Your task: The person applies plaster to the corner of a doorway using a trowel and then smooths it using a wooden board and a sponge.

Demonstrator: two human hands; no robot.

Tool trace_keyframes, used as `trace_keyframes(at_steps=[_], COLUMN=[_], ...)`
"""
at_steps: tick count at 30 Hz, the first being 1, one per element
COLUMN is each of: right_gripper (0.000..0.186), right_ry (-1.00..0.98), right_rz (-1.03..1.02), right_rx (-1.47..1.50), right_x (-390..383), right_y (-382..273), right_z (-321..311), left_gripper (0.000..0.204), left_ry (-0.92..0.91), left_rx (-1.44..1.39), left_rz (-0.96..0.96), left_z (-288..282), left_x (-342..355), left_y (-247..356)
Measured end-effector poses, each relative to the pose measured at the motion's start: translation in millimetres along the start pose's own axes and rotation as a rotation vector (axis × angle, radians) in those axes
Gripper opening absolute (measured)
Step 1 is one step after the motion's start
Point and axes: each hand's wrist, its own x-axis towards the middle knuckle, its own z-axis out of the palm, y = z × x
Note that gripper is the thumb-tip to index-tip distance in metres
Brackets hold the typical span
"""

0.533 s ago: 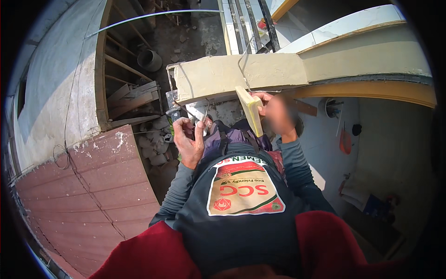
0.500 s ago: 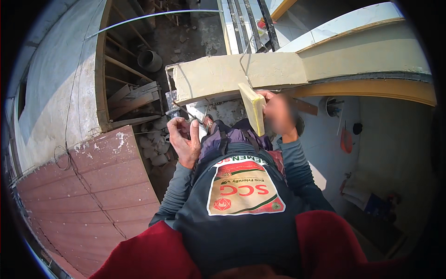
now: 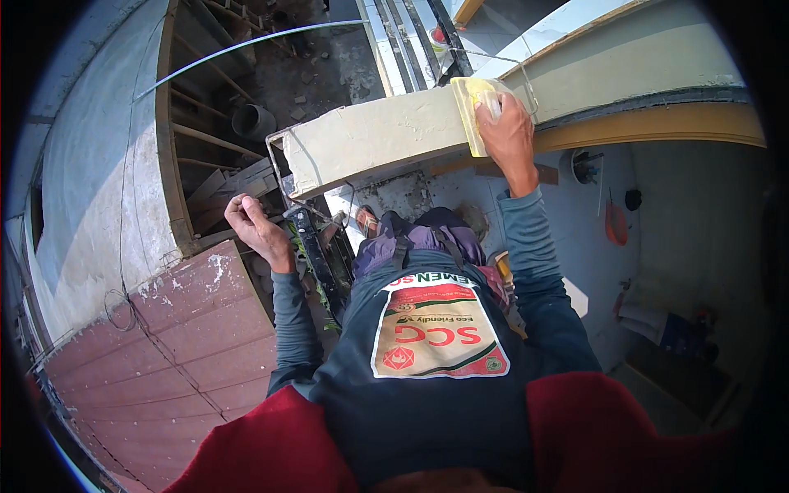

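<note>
My right hand [image 3: 505,131] is closed round the back of a pale yellow plastering float [image 3: 467,123]. The float lies against the plastered face of a long cream ledge [image 3: 378,135], near where the ledge bends to the right. My fingers hide most of the float's grip. Off to the left, away from the ledge, my left hand [image 3: 259,230] hangs in the air with its fingers curled in and its thumb up. Nothing shows in it.
A bent metal rod [image 3: 283,168] hooks round the ledge's left end, and another rod [image 3: 530,86] stands by the float. Black bars [image 3: 411,45] lie beyond. A reddish-brown corrugated sheet [image 3: 173,329] covers the lower left. A bucket [image 3: 253,122] stands below, among timber.
My right hand has carried the float up from in front of my body onto the ledge. My left hand has moved left, away from the middle, and its fingers have curled in.
</note>
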Motion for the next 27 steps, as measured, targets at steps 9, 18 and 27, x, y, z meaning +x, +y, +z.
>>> trace_keyframes(at_steps=[9,18,27], right_gripper=[0.027,0.027,0.026], right_ry=[-0.076,-0.069,-0.021], right_rz=[-0.386,-0.421,-0.253], right_rx=[0.279,0.279,0.053], right_x=[-66,-47,9], right_y=[-88,-120,-78], right_z=[40,60,59], left_gripper=[0.036,0.040,0.040], left_ry=[-0.120,-0.244,-0.202], left_rx=[0.238,0.352,0.415], left_rz=[-0.213,-0.191,-0.166], left_z=[-26,-33,-27], left_x=[-52,-80,-96], left_y=[-71,-85,-90])
